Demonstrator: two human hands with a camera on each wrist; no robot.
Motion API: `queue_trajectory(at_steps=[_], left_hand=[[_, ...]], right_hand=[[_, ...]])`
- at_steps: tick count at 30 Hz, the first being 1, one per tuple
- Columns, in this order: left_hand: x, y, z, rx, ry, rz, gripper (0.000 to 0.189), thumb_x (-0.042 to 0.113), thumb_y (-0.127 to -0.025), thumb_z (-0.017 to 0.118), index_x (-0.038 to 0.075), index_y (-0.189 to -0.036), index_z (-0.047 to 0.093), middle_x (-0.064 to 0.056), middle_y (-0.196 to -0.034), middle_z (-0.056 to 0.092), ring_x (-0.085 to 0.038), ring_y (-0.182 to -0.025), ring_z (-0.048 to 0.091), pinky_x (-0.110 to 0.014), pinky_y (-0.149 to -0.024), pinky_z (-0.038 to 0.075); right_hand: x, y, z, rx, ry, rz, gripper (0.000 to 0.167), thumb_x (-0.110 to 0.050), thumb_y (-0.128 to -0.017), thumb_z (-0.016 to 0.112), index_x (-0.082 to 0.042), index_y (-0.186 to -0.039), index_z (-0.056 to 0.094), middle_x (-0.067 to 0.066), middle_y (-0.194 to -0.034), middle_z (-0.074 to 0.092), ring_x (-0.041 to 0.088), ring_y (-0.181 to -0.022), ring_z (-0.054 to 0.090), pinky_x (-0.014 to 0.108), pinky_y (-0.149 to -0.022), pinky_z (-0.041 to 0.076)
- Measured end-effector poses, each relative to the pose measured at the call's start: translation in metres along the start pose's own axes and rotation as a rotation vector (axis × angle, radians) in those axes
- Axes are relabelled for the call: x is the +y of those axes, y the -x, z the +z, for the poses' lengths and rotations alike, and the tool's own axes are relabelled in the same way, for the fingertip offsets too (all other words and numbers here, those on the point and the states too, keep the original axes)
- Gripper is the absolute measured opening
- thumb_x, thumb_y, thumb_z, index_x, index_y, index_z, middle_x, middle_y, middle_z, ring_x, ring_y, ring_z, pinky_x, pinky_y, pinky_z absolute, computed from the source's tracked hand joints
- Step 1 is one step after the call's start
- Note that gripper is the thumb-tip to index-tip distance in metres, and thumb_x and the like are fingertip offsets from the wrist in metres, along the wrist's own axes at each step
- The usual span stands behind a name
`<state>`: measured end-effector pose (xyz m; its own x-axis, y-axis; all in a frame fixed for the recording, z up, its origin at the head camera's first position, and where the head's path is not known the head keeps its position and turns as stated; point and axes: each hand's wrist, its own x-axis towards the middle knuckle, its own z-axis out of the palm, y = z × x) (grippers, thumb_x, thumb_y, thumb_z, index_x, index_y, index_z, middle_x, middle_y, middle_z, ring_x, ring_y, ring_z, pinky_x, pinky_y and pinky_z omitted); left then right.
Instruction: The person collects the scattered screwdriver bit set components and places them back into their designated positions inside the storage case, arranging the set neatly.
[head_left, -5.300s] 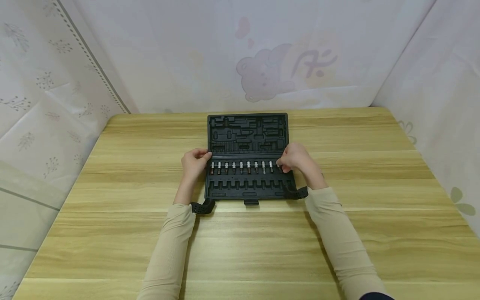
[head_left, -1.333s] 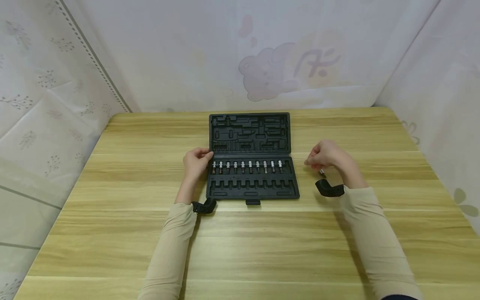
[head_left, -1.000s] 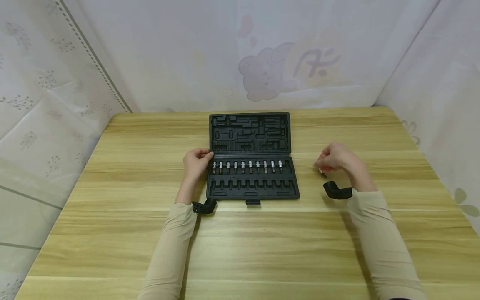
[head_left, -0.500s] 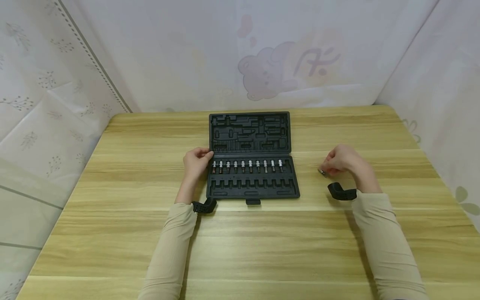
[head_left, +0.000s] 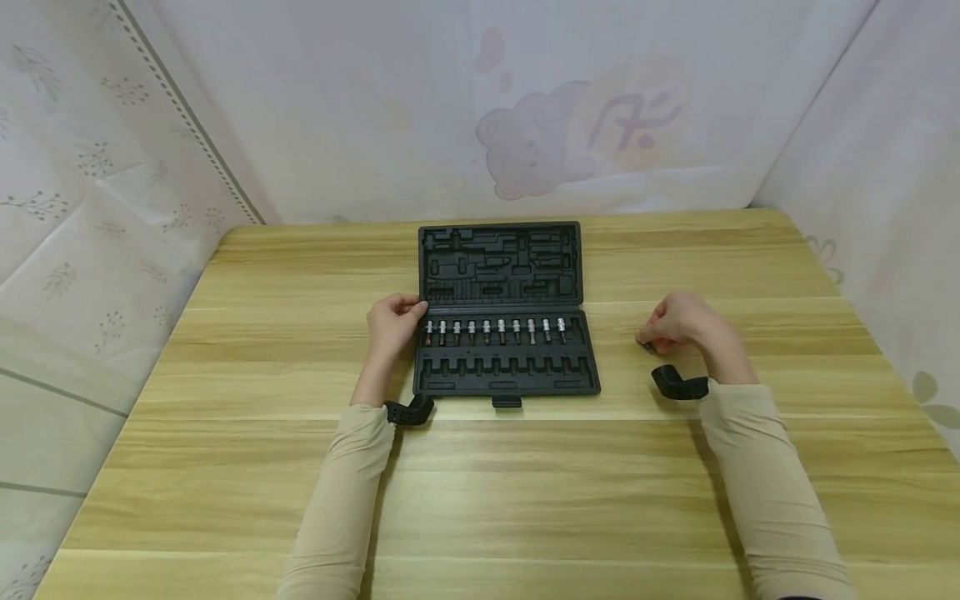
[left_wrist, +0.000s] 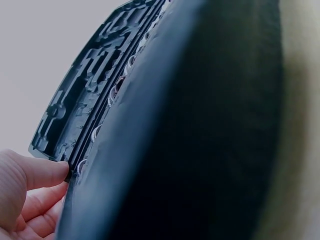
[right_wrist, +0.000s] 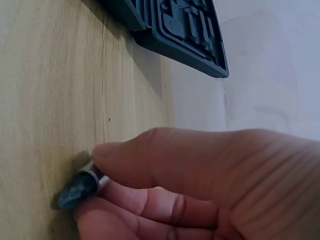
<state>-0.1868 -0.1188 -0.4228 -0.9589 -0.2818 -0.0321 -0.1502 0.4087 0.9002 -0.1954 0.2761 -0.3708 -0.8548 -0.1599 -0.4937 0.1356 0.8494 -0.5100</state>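
Observation:
A black socket-bit case (head_left: 465, 387) lies unfolded on the table, its moulded lid to the back. Several chrome bit sockets (head_left: 502, 332) stand in a row in its upper slots; the slot at the right end shows bare. My left hand (head_left: 392, 327) pinches the case's left edge by the hinge, thumb (left_wrist: 47, 172) on top and fingers at the side. Well to the right of the case, my right hand (head_left: 681, 321) pinches one bit socket (right_wrist: 80, 189) between thumb and fingers, its dark tip right at the wood. The fingers hide part of its chrome end.
The wood-grain table (head_left: 480, 500) ends at a pale printed curtain (head_left: 360, 125) behind and at both sides. A latch tab (head_left: 507, 402) sticks out from the case's front. Each wrist wears a black camera mount (head_left: 678, 385).
My right hand took the bit socket from the row's right end, carried it right and lowered it to the table. Over the last half second it barely moves. My left hand stays at the case.

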Motion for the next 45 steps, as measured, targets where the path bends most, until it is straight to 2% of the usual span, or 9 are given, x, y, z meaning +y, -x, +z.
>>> queue_trajectory(at_steps=[10, 18, 30, 40, 45], left_hand=[[0.001, 0.001, 0.001, 0.002, 0.007, -0.01, 0.019, 0.012, -0.086, 0.066, -0.002, -0.099, 0.07, -0.017, -0.09, 0.068, -0.021, -0.078, 0.06, -0.019, -0.06, 0.042], [0.0, 0.0, 0.001, 0.007, 0.01, -0.002, 0.02, 0.012, -0.086, 0.066, -0.002, -0.099, 0.07, -0.018, -0.09, 0.068, -0.022, -0.079, 0.061, -0.018, -0.06, 0.042], [-0.001, 0.0, 0.001, 0.01, 0.007, 0.0, 0.02, 0.011, -0.086, 0.066, -0.002, -0.1, 0.07, -0.019, -0.091, 0.068, -0.025, -0.082, 0.061, -0.019, -0.062, 0.042], [-0.001, 0.0, 0.001, 0.009, 0.012, 0.0, 0.02, 0.011, -0.086, 0.067, -0.003, -0.1, 0.07, -0.019, -0.091, 0.068, -0.024, -0.081, 0.061, -0.019, -0.062, 0.043], [-0.001, 0.0, 0.001, 0.006, 0.012, -0.003, 0.02, 0.011, -0.086, 0.066, -0.003, -0.1, 0.07, -0.019, -0.091, 0.068, -0.024, -0.081, 0.061, -0.018, -0.061, 0.042]], right_hand=[[-0.002, -0.003, 0.002, -0.026, -0.051, 0.055, 0.017, -0.012, -0.081, 0.066, 0.004, -0.074, 0.065, 0.0, -0.054, 0.059, 0.01, -0.052, 0.059, 0.026, -0.055, 0.049], [-0.014, -0.005, 0.003, -0.022, 0.005, 0.003, 0.019, -0.017, -0.081, 0.063, -0.001, -0.071, 0.067, -0.002, -0.054, 0.061, 0.01, -0.052, 0.059, 0.025, -0.056, 0.045], [-0.039, -0.011, 0.008, -0.019, 0.009, -0.061, 0.02, -0.018, -0.081, 0.061, -0.002, -0.07, 0.067, -0.003, -0.052, 0.059, 0.007, -0.049, 0.051, 0.025, -0.054, 0.039], [-0.056, -0.019, 0.017, -0.009, -0.072, -0.101, 0.023, -0.014, -0.084, 0.061, 0.006, -0.076, 0.068, -0.003, -0.053, 0.06, 0.008, -0.048, 0.053, 0.024, -0.049, 0.04], [-0.063, -0.022, 0.022, -0.012, -0.098, -0.092, 0.024, -0.013, -0.085, 0.061, 0.003, -0.069, 0.066, -0.002, -0.051, 0.059, 0.008, -0.046, 0.05, 0.024, -0.047, 0.038]])
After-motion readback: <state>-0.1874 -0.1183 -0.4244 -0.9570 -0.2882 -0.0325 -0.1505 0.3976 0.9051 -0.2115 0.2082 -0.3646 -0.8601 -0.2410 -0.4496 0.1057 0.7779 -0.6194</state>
